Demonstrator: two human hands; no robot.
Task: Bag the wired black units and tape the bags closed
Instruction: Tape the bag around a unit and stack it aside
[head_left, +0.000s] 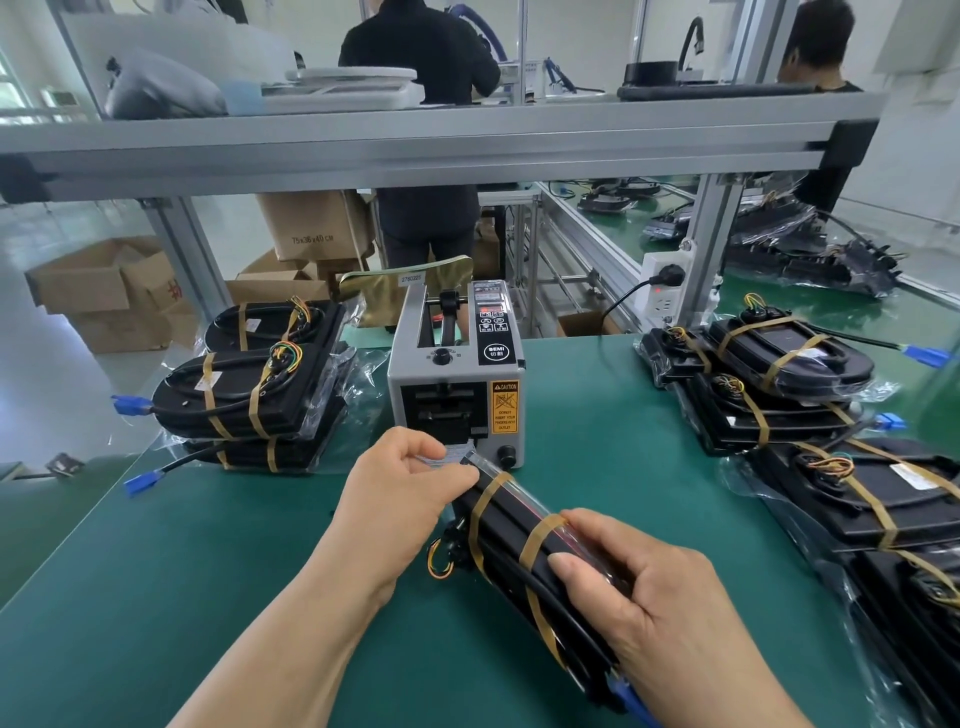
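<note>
Both left grip (400, 483) and right grip (649, 587) tight on bagged black unit (505, 522), before "CAUTION"-marked tape dispenser (415, 374)

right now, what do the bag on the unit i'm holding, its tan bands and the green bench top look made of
The bag on the held black unit: thin clear plastic film, glossy; glints, unit shows through. Its bands: tan, flat, matte; rubber or paper tape, cannot tell. The bench mat: green, matte, probably rubber, faint even sheen.

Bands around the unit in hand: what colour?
Tan-brown bands around the black unit, gripped by the right hand; clearest in head view.
</note>
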